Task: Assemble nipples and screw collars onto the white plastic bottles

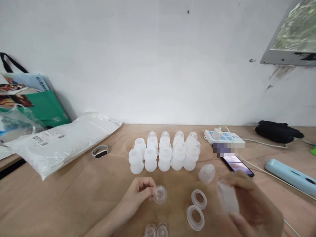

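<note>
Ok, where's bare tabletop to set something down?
Bare wood lies left of the left hand, below the wristband and white package; another patch lies between wristband and bottles. Crowded: the rings beside the right hand, and around phone and power strip.

The hands are bare, the right one blurred, the left forearm uncovered.

No legible wording, tiny print and a block code on the label of the white package, dark characters beside an emblem on the blue panel, pale marks on the green bag
</note>
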Available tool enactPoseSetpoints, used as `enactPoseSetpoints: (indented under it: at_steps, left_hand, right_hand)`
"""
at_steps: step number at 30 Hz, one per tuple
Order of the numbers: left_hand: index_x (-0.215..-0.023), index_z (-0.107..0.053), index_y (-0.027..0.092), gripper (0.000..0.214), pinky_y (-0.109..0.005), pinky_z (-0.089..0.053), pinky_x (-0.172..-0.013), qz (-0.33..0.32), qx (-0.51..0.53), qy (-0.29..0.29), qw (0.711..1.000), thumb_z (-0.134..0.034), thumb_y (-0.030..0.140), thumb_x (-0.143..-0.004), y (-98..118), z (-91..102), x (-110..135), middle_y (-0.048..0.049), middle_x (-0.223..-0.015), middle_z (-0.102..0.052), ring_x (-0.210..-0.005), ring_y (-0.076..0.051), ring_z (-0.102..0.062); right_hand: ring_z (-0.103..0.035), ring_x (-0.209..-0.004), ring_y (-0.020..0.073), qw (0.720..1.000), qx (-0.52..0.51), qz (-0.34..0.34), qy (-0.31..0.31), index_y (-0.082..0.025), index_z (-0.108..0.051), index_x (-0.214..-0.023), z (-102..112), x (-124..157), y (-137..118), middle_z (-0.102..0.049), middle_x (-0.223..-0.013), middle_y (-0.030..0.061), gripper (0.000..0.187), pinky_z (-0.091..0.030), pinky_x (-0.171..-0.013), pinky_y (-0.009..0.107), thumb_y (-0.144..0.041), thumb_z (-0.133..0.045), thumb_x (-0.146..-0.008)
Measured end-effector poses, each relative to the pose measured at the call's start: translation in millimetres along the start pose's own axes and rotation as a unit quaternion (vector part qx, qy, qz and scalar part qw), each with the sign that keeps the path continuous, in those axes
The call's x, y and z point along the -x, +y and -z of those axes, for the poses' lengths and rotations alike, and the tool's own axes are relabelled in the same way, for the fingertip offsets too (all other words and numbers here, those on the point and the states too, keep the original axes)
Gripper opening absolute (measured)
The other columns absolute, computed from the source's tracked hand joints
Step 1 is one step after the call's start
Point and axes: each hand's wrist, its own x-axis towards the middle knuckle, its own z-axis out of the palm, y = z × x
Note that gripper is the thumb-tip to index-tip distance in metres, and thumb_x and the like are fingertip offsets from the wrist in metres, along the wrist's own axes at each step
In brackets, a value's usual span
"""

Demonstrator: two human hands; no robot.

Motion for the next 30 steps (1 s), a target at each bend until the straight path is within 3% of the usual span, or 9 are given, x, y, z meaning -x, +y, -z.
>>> enactPoseSetpoints:
  at_steps: [3, 5, 10, 13, 16, 19, 25, 30]
  left_hand:
    - [-0.061, -0.056, 0.019, 0.021, -0.025, -0.033, -0.061, -0.009, -0.009, 0.000, 1.000, -0.058, 0.035, -0.075, 2, 5.0, -3, 0.0048, -0.058, -0.049, -0.060, -0.013, -0.042]
    - [-0.062, -0.055, 0.019, 0.022, -0.026, -0.034, -0.062, -0.008, -0.022, -0.021, 1.000, -0.058, 0.035, -0.076, 0, 2.4, -3, 0.0039, -0.060, -0.050, -0.062, -0.014, -0.044]
    - [-0.061, -0.051, 0.020, 0.019, -0.030, -0.036, -0.073, -0.033, -0.130, -0.090, 0.987, -0.055, 0.027, -0.078, -3, -1.1, 2, 0.0013, -0.067, -0.052, -0.075, -0.019, -0.047]
    - [-0.063, -0.047, 0.021, 0.022, -0.032, -0.036, -0.080, -0.070, -0.250, -0.136, 0.956, -0.049, 0.023, -0.085, 3, 0.3, 4, 0.0011, -0.068, -0.052, -0.080, -0.021, -0.047]
    - [-0.065, -0.045, 0.020, 0.021, -0.033, -0.036, -0.082, -0.111, -0.325, -0.156, 0.926, -0.049, 0.015, -0.085, 6, -0.3, 6, 0.0016, -0.070, -0.054, -0.079, -0.020, -0.049]
    - [-0.068, -0.047, 0.020, 0.020, -0.031, -0.038, -0.080, -0.144, -0.374, -0.137, 0.906, -0.048, 0.006, -0.083, 4, -2.0, 7, 0.0011, -0.074, -0.057, -0.080, -0.019, -0.051]
    - [-0.082, -0.060, 0.019, 0.022, -0.028, -0.040, -0.074, -0.170, -0.386, -0.103, 0.901, -0.051, -0.001, -0.079, -2, -2.6, 8, 0.0009, -0.078, -0.059, -0.079, -0.018, -0.054]
    - [-0.083, -0.061, 0.019, 0.021, -0.028, -0.040, -0.073, -0.177, -0.388, -0.098, 0.899, -0.053, 0.000, -0.082, -4, -1.9, 5, 0.0010, -0.078, -0.060, -0.078, -0.018, -0.054]
  right_hand:
    - [-0.061, -0.094, 0.0249, 0.996, -0.021, -0.004, 0.090, -0.026, -0.056, -0.121, 7, -15, 7, -0.059, -0.103, 0.0084, 0.025, -0.057, -0.076, 0.034, -0.033, -0.056, -0.097]
    - [-0.060, -0.099, 0.0245, 0.996, -0.003, -0.014, 0.083, -0.025, -0.056, -0.123, 4, -20, 9, -0.060, -0.107, 0.0082, 0.028, -0.055, -0.080, 0.034, -0.024, -0.058, -0.095]
    - [-0.058, -0.106, 0.0250, 0.993, 0.054, 0.012, -0.108, -0.024, -0.053, -0.124, -7, -21, 4, -0.059, -0.116, 0.0082, 0.037, -0.050, -0.087, 0.038, -0.015, -0.056, -0.089]
    - [-0.058, -0.096, 0.0257, 0.969, 0.070, 0.023, -0.237, -0.023, -0.055, -0.108, -10, -23, -3, -0.060, -0.106, 0.0064, 0.032, -0.047, -0.086, 0.043, -0.011, -0.060, -0.079]
    - [-0.056, -0.090, 0.0261, 0.937, 0.104, -0.016, -0.332, -0.022, -0.057, -0.096, -12, -25, -7, -0.062, -0.099, 0.0055, 0.028, -0.044, -0.088, 0.048, -0.010, -0.063, -0.072]
    - [-0.056, -0.092, 0.0271, 0.919, 0.118, -0.046, -0.373, -0.020, -0.059, -0.096, -12, -28, -9, -0.062, -0.100, 0.0067, 0.029, -0.043, -0.088, 0.050, -0.010, -0.062, -0.070]
    - [-0.058, -0.093, 0.0289, 0.895, 0.140, -0.079, -0.415, -0.020, -0.062, -0.095, 2, -39, -16, -0.063, -0.102, 0.0085, 0.030, -0.045, -0.084, 0.047, -0.012, -0.063, -0.066]
    - [-0.063, -0.087, 0.0271, 0.830, 0.144, -0.153, -0.516, -0.020, -0.064, -0.096, 9, -40, -13, -0.064, -0.104, 0.0073, 0.030, -0.046, -0.071, 0.038, -0.020, -0.071, -0.068]
